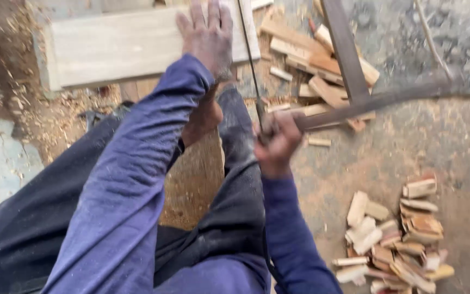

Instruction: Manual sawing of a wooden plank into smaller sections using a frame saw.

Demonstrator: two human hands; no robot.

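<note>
left hand (pixel 206 34) flat, open, pinning pale wooden plank (pixel 137 46) | right hand (pixel 278 142) fisted on wooden-framed bow saw (pixel 354 106) beside plank | risk: blade (pixel 251 71) close to left wrist, a slip likely cuts it

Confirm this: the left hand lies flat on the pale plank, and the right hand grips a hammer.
Not a hammer. In the head view the right hand grips a wooden-framed bow saw. The left hand does lie flat on the pale plank.

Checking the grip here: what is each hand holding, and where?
Right hand grips the frame saw at its near end. Left hand lies flat on the plank, gripping nothing.
</note>
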